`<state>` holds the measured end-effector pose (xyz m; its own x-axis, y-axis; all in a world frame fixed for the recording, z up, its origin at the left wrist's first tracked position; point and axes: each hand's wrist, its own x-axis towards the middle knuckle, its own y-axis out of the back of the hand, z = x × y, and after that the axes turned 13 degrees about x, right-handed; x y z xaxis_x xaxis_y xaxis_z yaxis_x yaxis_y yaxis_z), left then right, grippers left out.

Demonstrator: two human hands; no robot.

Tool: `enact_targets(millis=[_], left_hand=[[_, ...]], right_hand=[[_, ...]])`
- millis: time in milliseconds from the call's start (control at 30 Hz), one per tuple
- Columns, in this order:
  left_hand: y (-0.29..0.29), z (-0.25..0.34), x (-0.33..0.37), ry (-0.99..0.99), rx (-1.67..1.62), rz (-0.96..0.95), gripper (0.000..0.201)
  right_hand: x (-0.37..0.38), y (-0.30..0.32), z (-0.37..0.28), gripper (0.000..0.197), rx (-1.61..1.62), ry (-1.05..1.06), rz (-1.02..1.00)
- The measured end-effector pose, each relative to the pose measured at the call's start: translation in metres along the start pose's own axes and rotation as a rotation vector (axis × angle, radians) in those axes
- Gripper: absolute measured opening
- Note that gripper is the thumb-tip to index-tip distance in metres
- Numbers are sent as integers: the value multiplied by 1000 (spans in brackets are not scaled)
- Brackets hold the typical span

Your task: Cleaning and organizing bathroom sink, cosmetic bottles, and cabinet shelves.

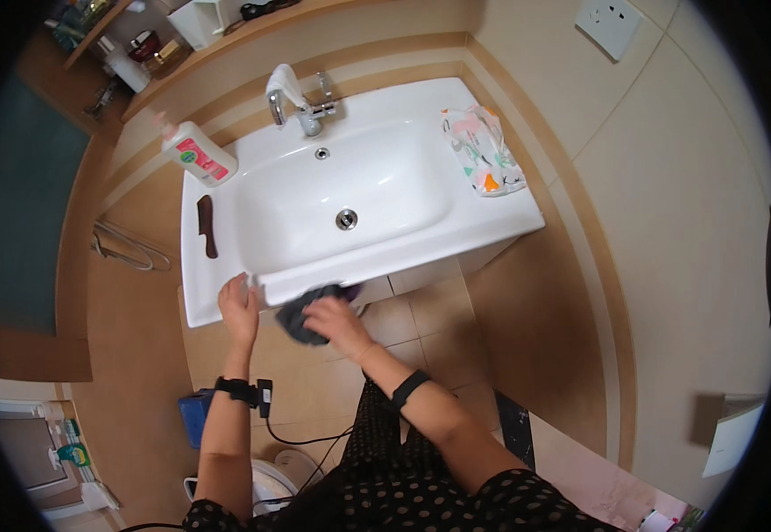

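A dark grey cloth (pixel 295 321) with a purplish patch hangs at the front edge of the white washbasin (pixel 483 232). My right hand (pixel 337 324) is closed on the cloth, which lies bunched under the fingers. At the basin's front left, my left hand (pixel 240 306) rests on the rim with its fingers apart and nothing in them. A dark brown comb (pixel 206 227) lies on the left ledge, beyond that hand. Behind the comb stands a white pump bottle (pixel 200 156) with a pink label.
A chrome faucet (pixel 308 115) with a white cloth draped over it stands at the back. On the right ledge lies a patterned plastic packet (pixel 483 151). Bottles crowd a wooden shelf (pixel 226 40). Below are a blue box (pixel 196 417) and a black cable (pixel 306 442).
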<state>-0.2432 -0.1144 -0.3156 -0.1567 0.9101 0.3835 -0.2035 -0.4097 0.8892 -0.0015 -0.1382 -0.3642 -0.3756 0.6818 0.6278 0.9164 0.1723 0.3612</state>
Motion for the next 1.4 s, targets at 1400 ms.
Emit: enact_targets(millis=[1400], left_hand=[[-57,-14,-9,-228,380,494,41]], right_hand=[[-106,26,203,34,-712,404,333]])
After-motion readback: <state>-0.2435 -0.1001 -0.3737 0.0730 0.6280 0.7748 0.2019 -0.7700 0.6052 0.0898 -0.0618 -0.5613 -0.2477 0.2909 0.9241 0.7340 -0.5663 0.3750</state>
